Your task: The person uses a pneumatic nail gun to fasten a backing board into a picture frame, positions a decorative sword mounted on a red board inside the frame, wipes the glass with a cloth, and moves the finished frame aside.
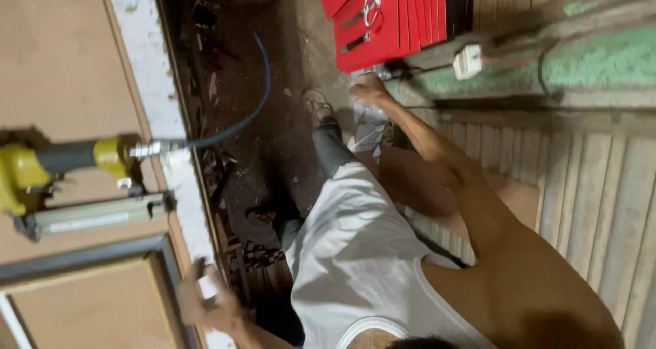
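In the head view, the left hand [205,301] is blurred, its fingers spread loosely against the tabletop [68,62] edge. A yellow pneumatic nail gun [65,178] lies on that tabletop, well away from the hand, with a blue air hose [256,103] attached. The right hand [367,89] reaches down onto white sheets [369,127] on the floor beside a red tool chest [389,21]. Whether it grips them I cannot tell.

You are in a woodworking shop. A yellow pneumatic nailer [61,178] lies on a counter [61,69] of brown board, fed by a blue air hose [253,110]. Wood scraps and offcuts [225,178] litter the dark dirt floor [287,96] beside it. A red tool chest [389,17] with metal handles stands by rough plank walls [594,185].
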